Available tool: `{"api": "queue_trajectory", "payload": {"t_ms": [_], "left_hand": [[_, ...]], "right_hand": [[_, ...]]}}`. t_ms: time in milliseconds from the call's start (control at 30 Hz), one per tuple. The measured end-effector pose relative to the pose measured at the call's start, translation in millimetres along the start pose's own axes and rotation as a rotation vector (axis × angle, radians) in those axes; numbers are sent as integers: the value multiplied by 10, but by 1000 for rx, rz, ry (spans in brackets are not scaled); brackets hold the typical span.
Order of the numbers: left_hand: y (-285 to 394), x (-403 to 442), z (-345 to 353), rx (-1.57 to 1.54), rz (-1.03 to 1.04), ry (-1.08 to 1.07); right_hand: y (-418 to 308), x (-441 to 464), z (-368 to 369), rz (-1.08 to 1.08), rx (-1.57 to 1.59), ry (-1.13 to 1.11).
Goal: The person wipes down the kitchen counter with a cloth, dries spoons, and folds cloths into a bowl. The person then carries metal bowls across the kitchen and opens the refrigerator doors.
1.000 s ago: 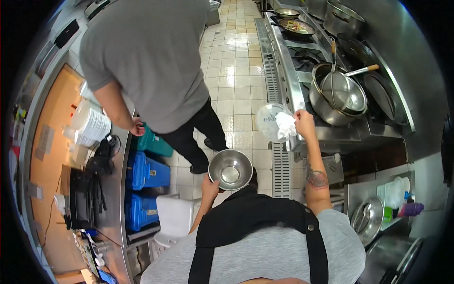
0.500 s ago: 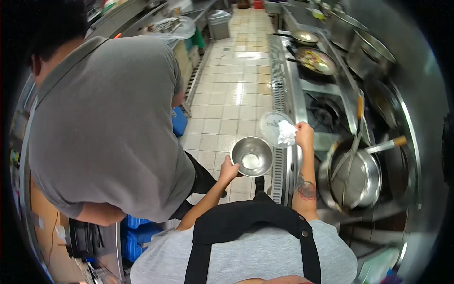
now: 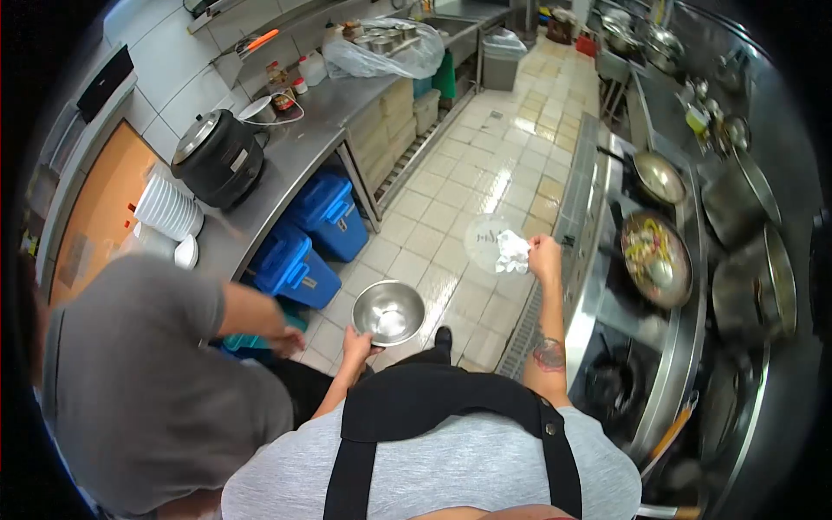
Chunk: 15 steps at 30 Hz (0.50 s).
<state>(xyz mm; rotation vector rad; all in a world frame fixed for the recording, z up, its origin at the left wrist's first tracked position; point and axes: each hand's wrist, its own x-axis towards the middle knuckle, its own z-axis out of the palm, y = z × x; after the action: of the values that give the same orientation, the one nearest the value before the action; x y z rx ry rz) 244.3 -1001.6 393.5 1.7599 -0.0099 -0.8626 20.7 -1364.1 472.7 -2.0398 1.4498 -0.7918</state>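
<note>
My left hand (image 3: 357,347) grips the rim of a shiny steel mixing bowl (image 3: 388,314), which is tipped slightly toward me above the floor. Nothing but reflections shows inside it. Stretched forward, my right hand (image 3: 544,258) is closed on a crumpled white paper towel (image 3: 512,251). Against the towel is a round, see-through plastic lid (image 3: 482,236) with dark writing, apparently held by the same hand; the towel covers part of its edge. Both the bowl and the lid are over the aisle, apart from each other.
A person in a grey shirt (image 3: 147,373) bends close on my left, an arm reaching forward. Beyond are blue lidded bins (image 3: 329,217) under a steel counter (image 3: 321,104) with a black cooker (image 3: 218,158). On the right, the stove bears a pan of food (image 3: 680,277) and large pots (image 3: 752,286).
My view has turned left. The bowl and my left hand have shifted left, farther from the lid. The person in grey has moved left and back, uncovering the counter and bins.
</note>
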Motion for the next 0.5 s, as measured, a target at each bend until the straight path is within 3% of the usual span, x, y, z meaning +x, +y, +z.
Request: {"api": "queue_trajectory", "payload": {"t_ms": [167,267,500], "left_hand": [[149,1133,415,-164,-51,91],[855,1712,1003,-83,-90,168],[2647,3124,2759,-46,152,-136]], "right_hand": [[-39,1283,604,-74,24,-108],[-5,2044,707,-30,-28,-189],[763,3712,909,87,-56,-13]]}}
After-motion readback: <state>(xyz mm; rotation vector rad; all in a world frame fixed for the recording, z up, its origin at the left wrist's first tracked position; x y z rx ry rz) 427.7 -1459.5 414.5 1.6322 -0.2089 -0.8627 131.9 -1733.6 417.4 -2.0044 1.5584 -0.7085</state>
